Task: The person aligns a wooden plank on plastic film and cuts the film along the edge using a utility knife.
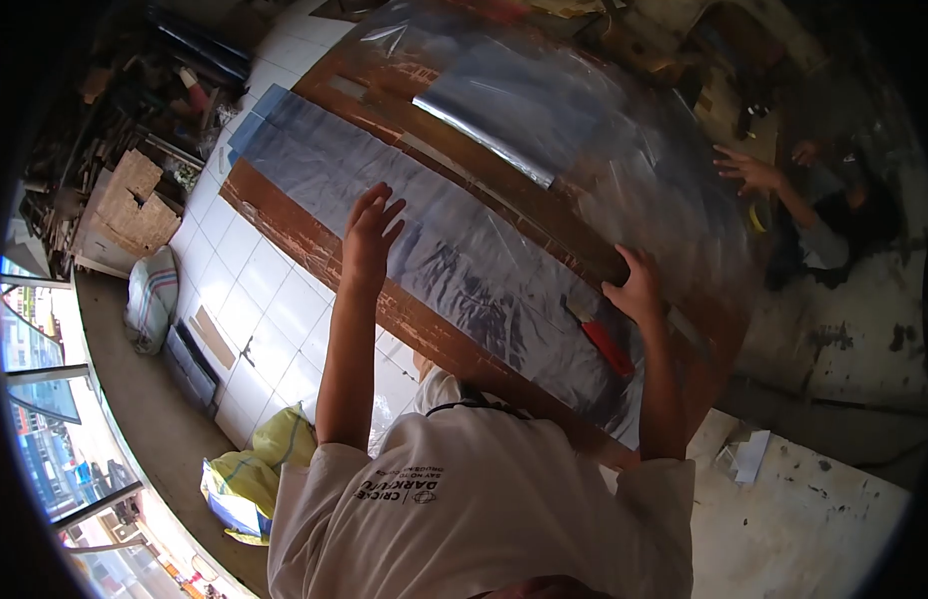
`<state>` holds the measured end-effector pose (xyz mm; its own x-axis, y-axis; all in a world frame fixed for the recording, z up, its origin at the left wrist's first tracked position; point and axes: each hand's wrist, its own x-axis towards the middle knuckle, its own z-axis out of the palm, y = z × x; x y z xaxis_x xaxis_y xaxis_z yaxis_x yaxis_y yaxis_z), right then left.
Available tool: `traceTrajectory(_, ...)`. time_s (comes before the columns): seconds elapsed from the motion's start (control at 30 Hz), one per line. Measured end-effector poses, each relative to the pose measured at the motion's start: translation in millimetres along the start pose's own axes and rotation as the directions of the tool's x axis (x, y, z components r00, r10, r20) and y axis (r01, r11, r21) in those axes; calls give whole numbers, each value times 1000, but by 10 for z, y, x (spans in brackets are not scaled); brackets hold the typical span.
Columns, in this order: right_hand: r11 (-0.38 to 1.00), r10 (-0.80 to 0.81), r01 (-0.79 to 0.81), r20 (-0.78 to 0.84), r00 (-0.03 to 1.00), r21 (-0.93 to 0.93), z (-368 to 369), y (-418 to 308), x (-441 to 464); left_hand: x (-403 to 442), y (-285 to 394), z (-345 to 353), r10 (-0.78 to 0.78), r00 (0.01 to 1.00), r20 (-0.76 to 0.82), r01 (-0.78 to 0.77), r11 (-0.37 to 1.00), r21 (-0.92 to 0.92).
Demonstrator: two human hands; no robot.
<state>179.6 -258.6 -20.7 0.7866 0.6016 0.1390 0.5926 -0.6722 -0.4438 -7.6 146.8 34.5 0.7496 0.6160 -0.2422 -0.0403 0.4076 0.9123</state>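
Observation:
A long strip of grey, wrinkled plastic film [454, 240] lies across the brown worn table [294, 235] in front of me. My left hand [366, 235] is raised over the film with its fingers spread, and nothing is in it. Farther right, my right hand [638, 290] rests by the film's far edge, thumb and fingers apart, next to a long flat bar [474, 180]. Just short of that hand, a red-handled cutter or scraper [606, 344] lies on the film; its exact kind is unclear. Beyond the bar is more shiny clear film [524, 110] with a folded or rolled edge.
Another person's hand [751, 172] reaches in from the far right. Scrap wood [124, 210] and a white sack [151, 299] stand along the left wall, with a yellow sack [282, 439] nearer. White floor tiles [274, 290] run beside the table. A pale board [793, 509] lies right.

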Motion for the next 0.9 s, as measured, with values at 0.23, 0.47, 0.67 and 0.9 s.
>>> traceTrajectory(0.23,999,-33,35,-72,997,33,42,56,-138,-910,-534,-472,-99,991,-90,93,993,-71)
traceTrajectory(0.47,999,-3,6,-58,998,53,61,83,-172,-1379,-944,-331,-83,990,-116,83,997,-8)
traceTrajectory(0.67,985,-122,147,-230,966,95,144,-599,49,-1364,-1082,-75,127,990,66,-138,969,205)
traceTrajectory(0.9,978,-139,158,-146,980,133,606,-1330,235,-1238,-1018,179,172,967,186,-218,941,260)
